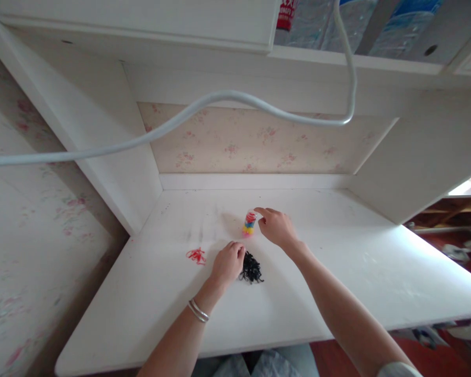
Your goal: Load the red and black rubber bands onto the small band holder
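Toward the counter's [141,319] left edge lie red elastics [197,256]; the pinched left hand [227,262] partly hides black elastics [252,268], the half-curled right hand [277,227] adjoins a clear cup [250,222]; grips unclear.

The worktop [353,256] bears the left pile [197,256], the right pile [251,268] and, on the far side of both, the cup [250,222].

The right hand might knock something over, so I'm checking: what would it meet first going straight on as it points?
Probably the clear, colourfully filled container, near its rim: the right hand points there. Depth is unclear, so whether they touch is hard to tell.
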Demonstrator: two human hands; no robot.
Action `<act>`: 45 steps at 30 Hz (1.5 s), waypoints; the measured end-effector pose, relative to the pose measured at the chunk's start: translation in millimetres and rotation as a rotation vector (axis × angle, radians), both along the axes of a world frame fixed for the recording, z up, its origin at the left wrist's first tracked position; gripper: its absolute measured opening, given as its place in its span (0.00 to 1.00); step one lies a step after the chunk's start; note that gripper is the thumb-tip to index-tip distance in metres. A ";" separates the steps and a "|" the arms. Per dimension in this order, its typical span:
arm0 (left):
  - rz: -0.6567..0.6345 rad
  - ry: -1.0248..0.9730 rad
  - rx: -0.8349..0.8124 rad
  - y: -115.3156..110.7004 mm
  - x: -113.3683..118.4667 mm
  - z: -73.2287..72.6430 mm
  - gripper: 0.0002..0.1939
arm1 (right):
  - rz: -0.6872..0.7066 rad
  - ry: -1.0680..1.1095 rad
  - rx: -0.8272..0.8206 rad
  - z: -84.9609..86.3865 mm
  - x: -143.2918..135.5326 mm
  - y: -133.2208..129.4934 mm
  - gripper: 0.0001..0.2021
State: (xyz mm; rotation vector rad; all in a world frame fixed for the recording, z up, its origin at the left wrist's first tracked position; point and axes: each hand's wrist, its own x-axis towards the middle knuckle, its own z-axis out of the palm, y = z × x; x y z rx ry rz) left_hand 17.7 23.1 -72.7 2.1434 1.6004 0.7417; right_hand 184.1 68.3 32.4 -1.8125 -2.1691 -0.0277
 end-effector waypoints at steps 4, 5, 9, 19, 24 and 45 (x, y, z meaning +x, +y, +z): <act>-0.001 0.002 -0.004 -0.2 1.0 1.7 0.13 | -0.099 0.337 0.077 -33.2 14.1 -2.4 0.20; 0.000 -0.004 -0.007 -0.3 1.2 2.5 0.13 | -0.138 0.431 0.066 -45.5 18.6 -2.0 0.19; 0.015 -0.041 -0.024 0.2 1.6 4.7 0.12 | -0.256 0.741 -0.035 -95.7 34.6 1.9 0.18; 0.260 -0.008 0.008 -3.9 -12.3 20.4 0.11 | -0.157 0.900 -0.116 -123.1 54.0 3.5 0.18; 0.482 0.180 -0.013 -19.4 -68.6 31.6 0.11 | -0.136 0.868 -0.155 -122.3 54.7 4.5 0.17; 0.505 0.333 0.003 -29.2 -122.0 22.9 0.11 | -0.057 0.818 -0.162 -130.5 57.7 1.5 0.18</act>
